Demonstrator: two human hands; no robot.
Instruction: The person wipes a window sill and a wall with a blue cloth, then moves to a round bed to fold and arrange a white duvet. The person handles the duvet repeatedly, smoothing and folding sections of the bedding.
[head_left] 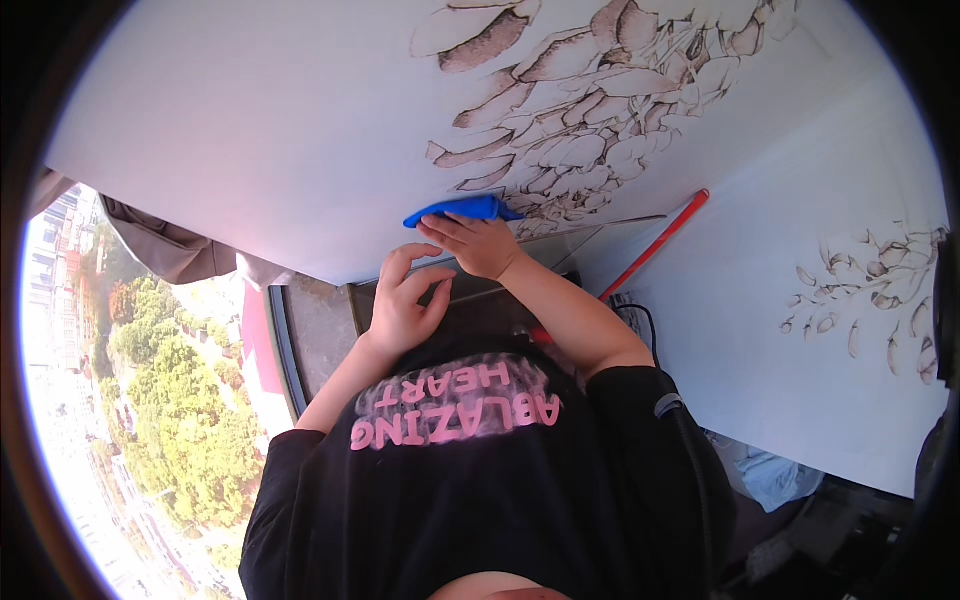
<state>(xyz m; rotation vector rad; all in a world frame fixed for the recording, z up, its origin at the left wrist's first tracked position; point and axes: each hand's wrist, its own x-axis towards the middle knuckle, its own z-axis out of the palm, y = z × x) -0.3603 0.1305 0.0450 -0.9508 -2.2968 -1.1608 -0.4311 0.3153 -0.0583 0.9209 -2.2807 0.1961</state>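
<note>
My right hand presses a folded blue cloth against the white wall, at the lower edge of a brown and white leaf pattern. Its fingers lie over the cloth. Just to the left and nearer my body, my left hand is raised with bent fingers and the thumb apart. Nothing shows in it, and it does not touch the cloth.
A red pole leans at the wall's corner on the right, near a black cable. Bunched grey-brown curtain hangs by a bright window on the left. A pale blue plastic bag sits low at right.
</note>
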